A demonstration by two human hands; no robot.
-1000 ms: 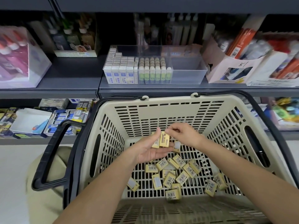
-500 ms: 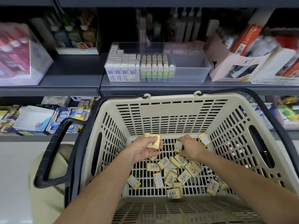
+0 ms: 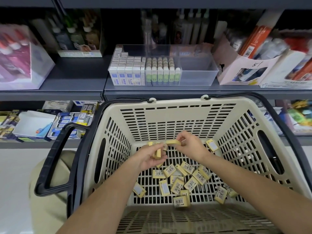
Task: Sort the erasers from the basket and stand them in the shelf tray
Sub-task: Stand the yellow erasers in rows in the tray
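Observation:
Several small yellow erasers with barcode labels lie loose on the floor of the beige slotted basket. My left hand is cupped above the basket floor and holds a small stack of yellow erasers. My right hand pinches one more yellow eraser just above that stack. One eraser leans against the basket's right wall. On the shelf above stands the clear tray, its left part filled with upright white and green erasers, its right part bare.
The basket has black handles folded out at left and right. Pink and white product boxes flank the tray on the shelf, with bottles behind. A lower shelf at left holds stationery packs.
My right hand lifted from the basket floor with an eraser and brought it over to the stack in my left hand. The view tilted down slightly.

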